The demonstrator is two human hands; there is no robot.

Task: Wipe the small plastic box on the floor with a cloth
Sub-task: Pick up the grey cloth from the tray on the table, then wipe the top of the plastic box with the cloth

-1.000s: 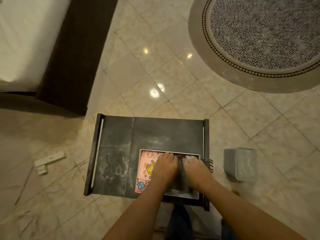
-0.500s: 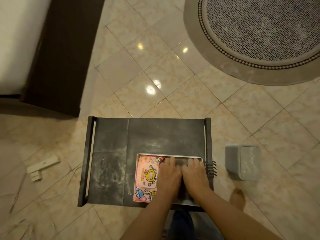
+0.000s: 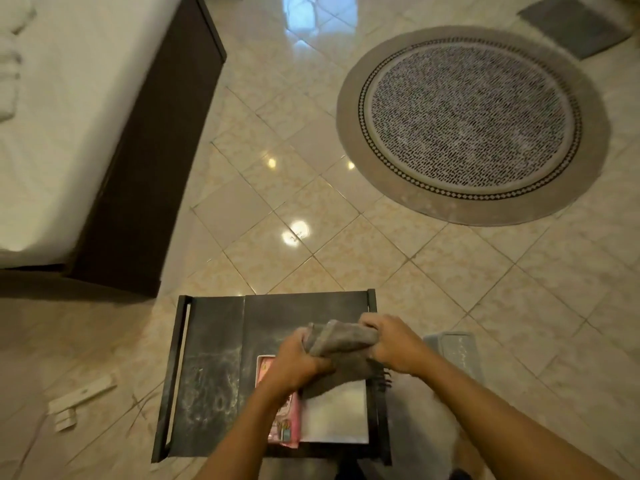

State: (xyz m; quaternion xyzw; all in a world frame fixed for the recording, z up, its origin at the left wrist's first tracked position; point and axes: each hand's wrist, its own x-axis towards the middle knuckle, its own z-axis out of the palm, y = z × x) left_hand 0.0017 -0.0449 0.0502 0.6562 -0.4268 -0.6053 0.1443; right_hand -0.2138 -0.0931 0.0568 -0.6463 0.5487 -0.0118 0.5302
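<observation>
Both my hands hold a grey cloth (image 3: 341, 344) bunched between them, lifted above a shallow white tray (image 3: 336, 420). My left hand (image 3: 298, 365) grips its left end and my right hand (image 3: 391, 341) grips its right end. The tray lies on a low dark table (image 3: 214, 375), and a pink printed item (image 3: 287, 427) sits at the tray's left side. The small grey plastic box (image 3: 453, 355) stands on the tiled floor just right of the table, partly hidden behind my right forearm.
A round patterned rug (image 3: 471, 123) lies at the far right. A bed with a dark frame (image 3: 149, 161) fills the left. White plastic pieces (image 3: 83, 396) lie on the floor left of the table. A grey mat (image 3: 575, 26) is at the top right corner.
My hands were pressed flat in the tray; they have since closed on the grey cloth and lifted it up out of the tray. The view has tilted up and widened.
</observation>
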